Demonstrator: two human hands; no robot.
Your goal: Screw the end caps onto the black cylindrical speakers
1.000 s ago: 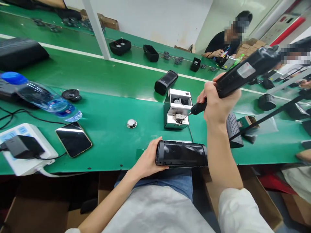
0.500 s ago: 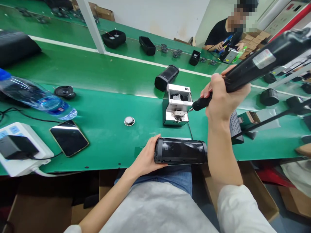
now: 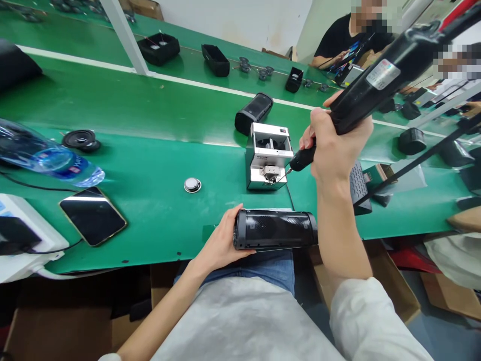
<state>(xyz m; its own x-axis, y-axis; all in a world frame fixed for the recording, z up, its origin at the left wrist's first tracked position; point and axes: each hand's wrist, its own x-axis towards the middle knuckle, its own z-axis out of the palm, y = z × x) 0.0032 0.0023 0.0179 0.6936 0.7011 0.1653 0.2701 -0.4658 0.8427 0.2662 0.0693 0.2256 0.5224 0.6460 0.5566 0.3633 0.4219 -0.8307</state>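
Note:
My left hand [image 3: 224, 239] is wrapped around the left end of a black speaker [image 3: 278, 229], which lies lengthwise at the table's front edge. Held up on the right, a black electric screwdriver [image 3: 366, 85] is in the closed grip of my right hand [image 3: 336, 143]. Its bit points down and left to the front of a silver screw feeder [image 3: 268, 159], by the small metal block there. Whether a screw sits on the bit is too small to tell. Behind the feeder lies a second black speaker [image 3: 254, 113].
A round silver-rimmed part [image 3: 193, 185] lies left of the feeder. Farther left are a phone [image 3: 93, 215], a water bottle [image 3: 52, 155], a loose speaker driver [image 3: 80, 140] and a white power strip [image 3: 26, 235]. A black rod [image 3: 417, 163] slants across the right side. Another person works across the table.
The view has shifted slightly, so most things appear a little farther left. My right hand keeps the screwdriver bit at the screw feeder, and my left hand still grips the speaker.

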